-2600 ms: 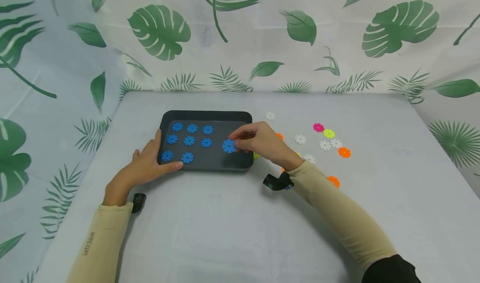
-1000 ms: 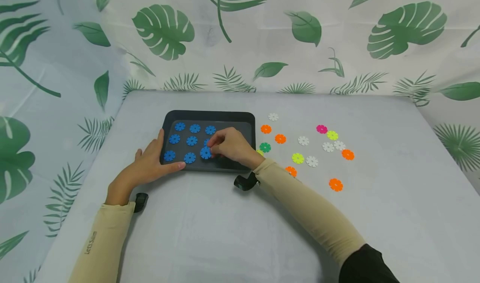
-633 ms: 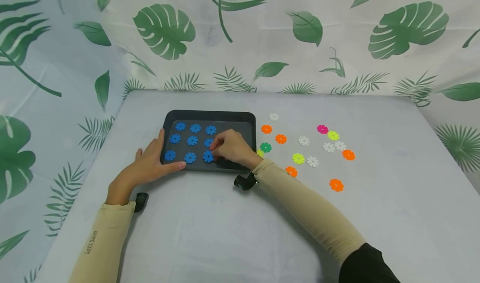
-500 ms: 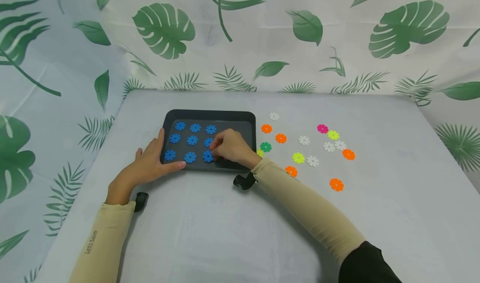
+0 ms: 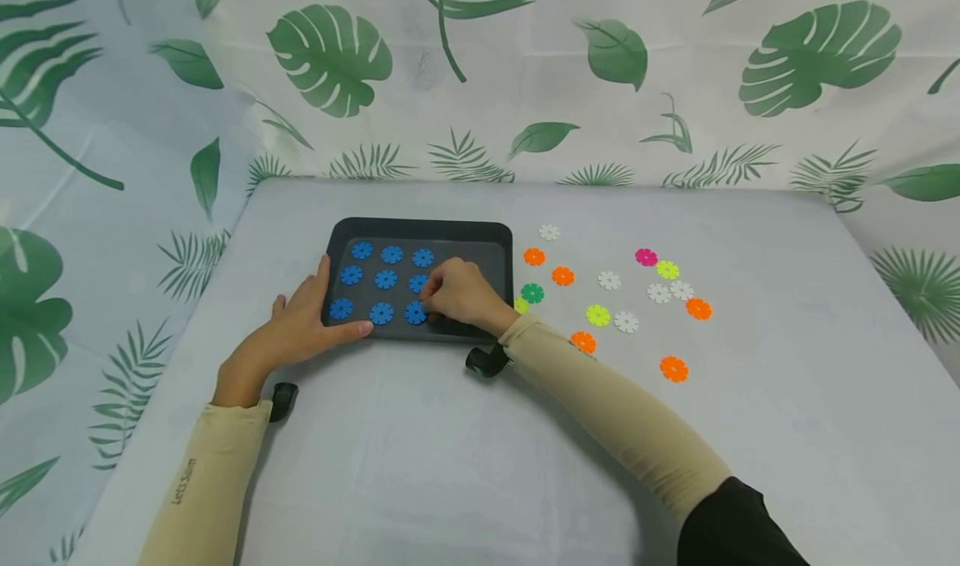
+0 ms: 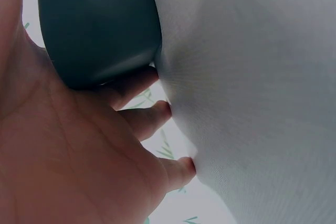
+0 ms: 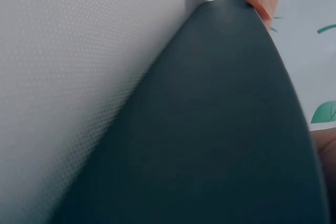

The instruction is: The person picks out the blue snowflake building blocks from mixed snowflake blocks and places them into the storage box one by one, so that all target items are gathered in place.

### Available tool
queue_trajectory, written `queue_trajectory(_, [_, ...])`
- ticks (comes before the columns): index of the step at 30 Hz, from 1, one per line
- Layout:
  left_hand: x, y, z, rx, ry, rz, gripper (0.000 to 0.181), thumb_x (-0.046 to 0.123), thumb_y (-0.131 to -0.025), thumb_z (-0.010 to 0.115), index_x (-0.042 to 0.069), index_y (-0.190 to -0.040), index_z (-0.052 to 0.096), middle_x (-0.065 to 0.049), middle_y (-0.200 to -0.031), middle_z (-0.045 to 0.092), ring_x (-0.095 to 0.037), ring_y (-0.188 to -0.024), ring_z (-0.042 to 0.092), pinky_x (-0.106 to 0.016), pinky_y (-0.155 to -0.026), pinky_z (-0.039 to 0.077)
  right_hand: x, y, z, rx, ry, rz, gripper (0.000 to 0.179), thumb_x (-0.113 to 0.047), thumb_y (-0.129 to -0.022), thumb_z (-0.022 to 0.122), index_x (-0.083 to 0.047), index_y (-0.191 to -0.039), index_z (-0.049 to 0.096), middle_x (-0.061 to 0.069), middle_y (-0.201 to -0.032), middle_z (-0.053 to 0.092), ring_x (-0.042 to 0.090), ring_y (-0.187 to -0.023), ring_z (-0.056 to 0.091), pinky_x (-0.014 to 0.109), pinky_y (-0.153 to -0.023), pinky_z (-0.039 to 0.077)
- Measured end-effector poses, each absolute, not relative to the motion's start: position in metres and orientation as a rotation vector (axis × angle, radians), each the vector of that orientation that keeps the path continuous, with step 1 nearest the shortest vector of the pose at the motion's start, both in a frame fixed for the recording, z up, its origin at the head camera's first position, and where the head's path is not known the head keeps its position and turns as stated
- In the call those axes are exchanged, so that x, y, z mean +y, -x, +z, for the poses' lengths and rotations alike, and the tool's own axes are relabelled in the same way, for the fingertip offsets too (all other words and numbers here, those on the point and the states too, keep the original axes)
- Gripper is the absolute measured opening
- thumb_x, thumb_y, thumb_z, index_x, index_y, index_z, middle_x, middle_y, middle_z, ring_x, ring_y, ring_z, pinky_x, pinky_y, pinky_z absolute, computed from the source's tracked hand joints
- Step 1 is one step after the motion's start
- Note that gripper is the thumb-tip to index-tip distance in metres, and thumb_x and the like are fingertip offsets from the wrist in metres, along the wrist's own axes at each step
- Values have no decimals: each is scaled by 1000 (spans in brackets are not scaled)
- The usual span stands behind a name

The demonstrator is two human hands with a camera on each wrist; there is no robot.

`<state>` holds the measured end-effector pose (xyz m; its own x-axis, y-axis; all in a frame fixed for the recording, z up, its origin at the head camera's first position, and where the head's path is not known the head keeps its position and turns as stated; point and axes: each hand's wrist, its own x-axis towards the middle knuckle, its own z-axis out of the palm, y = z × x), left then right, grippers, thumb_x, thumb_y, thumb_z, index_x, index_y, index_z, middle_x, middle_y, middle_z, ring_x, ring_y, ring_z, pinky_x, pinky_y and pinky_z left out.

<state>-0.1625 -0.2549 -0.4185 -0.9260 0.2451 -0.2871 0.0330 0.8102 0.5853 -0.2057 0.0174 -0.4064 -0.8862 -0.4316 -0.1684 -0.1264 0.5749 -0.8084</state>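
In the head view, a dark grey baking tray (image 5: 483, 278) holds several blue notched plastic discs (image 5: 386, 280) in rows. My left hand (image 5: 288, 333) lies against the tray's near left corner, fingers along the left side and thumb over the front rim. The left wrist view shows those fingers stretched past the tray wall (image 6: 100, 30) to the tablecloth. My right hand (image 5: 468, 295) reaches over the right part of the tray. Its thumb and forefinger pinch the right edge of a blue disc (image 5: 414, 313) in the front row. In the right wrist view the tray's front wall (image 7: 210, 119) hides that hand's work.
Right of the tray, loose discs lie scattered: orange (image 5: 673, 369), white (image 5: 609, 280), yellow (image 5: 597, 315), green (image 5: 532, 293) and pink (image 5: 646, 257). A leaf-patterned cloth (image 5: 487, 74) stands behind the white-covered table (image 5: 420, 449).
The right hand has carried the blue disc left across the tray to the right end of the front row, then stayed almost still there. The left hand has kept its place on the tray.
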Motion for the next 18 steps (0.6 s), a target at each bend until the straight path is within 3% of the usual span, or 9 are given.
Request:
queue_trajectory(13, [-256, 163, -417, 2642, -213, 844, 136, 71, -93, 70, 4, -167, -22, -33, -174, -3, -51, -160, 0, -76, -119, -9, 17, 207, -408, 2484, 500, -1213, 12, 1, -97, 75, 0, -85, 77, 8, -84, 76, 17, -70, 73, 26, -61, 57])
queue_trajectory(18, [-257, 161, -417, 2640, -210, 838, 137, 73, -92, 70, 3, -167, -22, -35, -173, -3, -53, -160, 0, -77, -118, -9, 22, 204, -406, 2423, 546, -1246, 11, -6, -101, 74, 0, -93, 77, 6, -87, 76, 18, -76, 74, 28, -68, 59])
